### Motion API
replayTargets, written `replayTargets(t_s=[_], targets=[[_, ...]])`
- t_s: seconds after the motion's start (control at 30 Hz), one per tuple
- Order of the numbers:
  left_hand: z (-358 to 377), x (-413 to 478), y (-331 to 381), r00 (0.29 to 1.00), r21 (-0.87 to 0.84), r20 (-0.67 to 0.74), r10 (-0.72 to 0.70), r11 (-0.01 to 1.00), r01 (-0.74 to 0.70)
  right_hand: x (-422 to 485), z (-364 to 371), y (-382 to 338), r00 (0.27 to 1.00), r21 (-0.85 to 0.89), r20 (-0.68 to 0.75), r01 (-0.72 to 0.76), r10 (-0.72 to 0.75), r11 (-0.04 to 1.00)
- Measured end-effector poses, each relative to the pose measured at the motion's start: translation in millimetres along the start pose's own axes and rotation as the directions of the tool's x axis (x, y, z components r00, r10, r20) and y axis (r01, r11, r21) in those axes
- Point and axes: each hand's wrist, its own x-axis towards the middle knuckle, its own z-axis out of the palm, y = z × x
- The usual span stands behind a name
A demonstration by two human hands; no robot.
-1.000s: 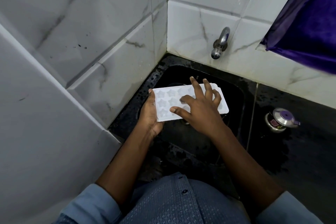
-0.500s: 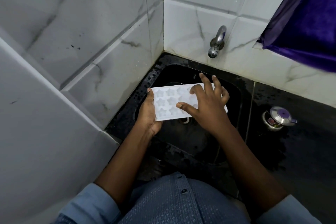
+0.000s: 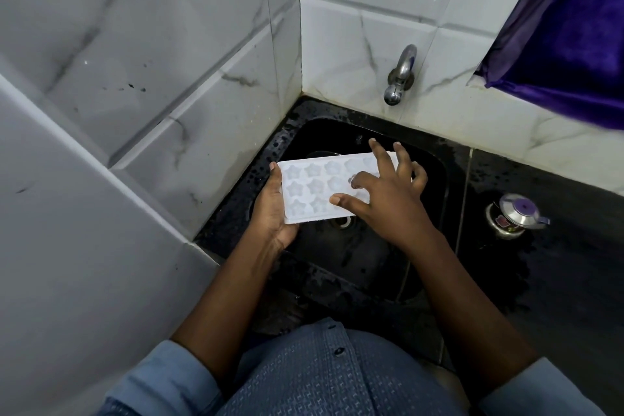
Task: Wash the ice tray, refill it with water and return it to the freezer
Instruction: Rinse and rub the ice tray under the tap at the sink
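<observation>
The ice tray [image 3: 315,187], white with star-shaped cells in rows, is held roughly level above the black sink [image 3: 337,267], over its left half, cells facing up. The cells look empty, though whether they are wet cannot be told.

Far left, grey-veined marble wall tiles [image 3: 141,54] run into the corner, with a few dark specks on them. Next to them, the left hand [image 3: 271,213] grips the tray's left end: the thumb lies along the top of the short edge and the palm cups it from below, the fingers hidden under the tray. Below the tray's near edge the sink's drain [image 3: 342,221] shows.

The right hand [image 3: 388,196] lies spread wide over the tray's right half. Its thumb stretches across the near row, the index finger is bent with its tip down in a cell, and the other fingers fan out past the far edge. It holds nothing.

On the far wall above the sink sits a steel tap [image 3: 400,78]; no water is seen running. Right of the sink, on the wet black counter [image 3: 567,280], stands a small steel pot [image 3: 513,217] with a purple-knobbed lid. A purple cloth [image 3: 570,40] hangs at upper right.
</observation>
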Motion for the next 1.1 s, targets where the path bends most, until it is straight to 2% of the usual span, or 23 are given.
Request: replayTargets(t_s=[0.9,1.1], targets=[[-6.0,-4.4,3.3,0.999,-0.026,0.014,0.034,0.999,-0.034,-7.2,1.5,-9.2,0.999,-0.033,-0.036,0.021,-0.022,0.999],[-10.6,-5.2,4.2,1.0,-0.023,0.013,0.028,0.999,-0.027,-10.9,1.2,-11.8,0.999,0.007,-0.032,0.017,-0.017,1.0]])
